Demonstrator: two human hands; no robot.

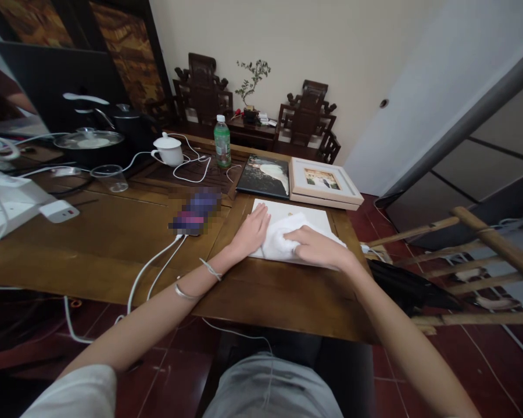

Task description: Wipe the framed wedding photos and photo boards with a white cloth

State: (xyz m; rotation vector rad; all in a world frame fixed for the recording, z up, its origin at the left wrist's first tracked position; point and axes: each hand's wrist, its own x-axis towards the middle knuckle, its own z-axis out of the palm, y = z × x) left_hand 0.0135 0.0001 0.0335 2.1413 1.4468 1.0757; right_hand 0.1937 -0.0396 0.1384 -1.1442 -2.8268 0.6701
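Observation:
A flat white panel (pixel 265 210) with a small gold-coloured mark lies on the wooden table in front of me. My left hand (pixel 250 231) rests flat on its left side, fingers stretched out. Over the panel's middle spreads a white cloth (pixel 279 238), bunched up under my right hand (pixel 316 244), whose fingers are closed on it. Just behind the panel lies a dark photo panel (pixel 261 176) with a white figure on it. To the right of that, a white-framed picture (pixel 325 180) lies flat.
A phone (pixel 194 213), its screen blurred, lies left of my hands with cables attached. Further back are a green-labelled bottle (pixel 222 142), a white lidded cup (pixel 169 151), a plastic cup (pixel 110 177), a glass-lidded pan (pixel 89 142) and a monitor (pixel 65 81). A wooden rack (pixel 497 244) stands at right.

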